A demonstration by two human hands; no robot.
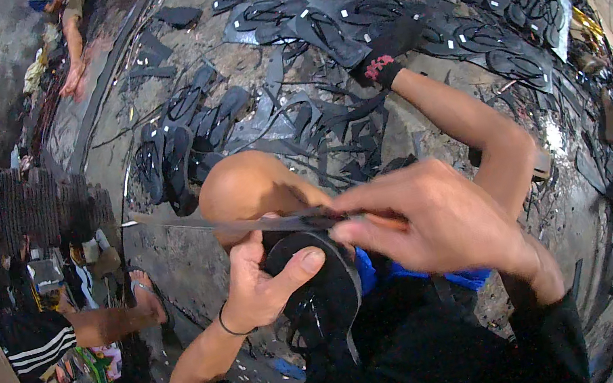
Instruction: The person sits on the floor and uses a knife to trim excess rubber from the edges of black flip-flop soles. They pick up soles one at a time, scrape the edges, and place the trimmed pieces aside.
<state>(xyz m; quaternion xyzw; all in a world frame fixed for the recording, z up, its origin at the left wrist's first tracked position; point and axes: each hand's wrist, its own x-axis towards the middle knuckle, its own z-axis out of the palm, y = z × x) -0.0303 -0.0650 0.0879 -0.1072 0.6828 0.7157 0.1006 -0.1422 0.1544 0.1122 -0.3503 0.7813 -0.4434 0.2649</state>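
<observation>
My left hand [262, 285] grips a black sandal [322, 291], its thumb lying on the rounded end and its fingers mostly hidden. That sandal lies against my dark clothing, with its curved grey-black edge showing on the right side. My right hand [438, 217], smeared by motion, is closed around the orange-brown handle of a long narrow knife [247, 224]. The blade reaches leftward across the rounded end of the sandal, past my left fingertips and in front of my bent knee. Whether the blade touches the sandal cannot be made out.
Many black sandals [318, 25] lie in rows at the far side, with loose ones [180, 127] nearer left. Dark rubber scraps [345, 131] litter the floor beyond my knee. A stack of ridged dark sheets [19, 209] stands at left, near another person's leg [109, 325].
</observation>
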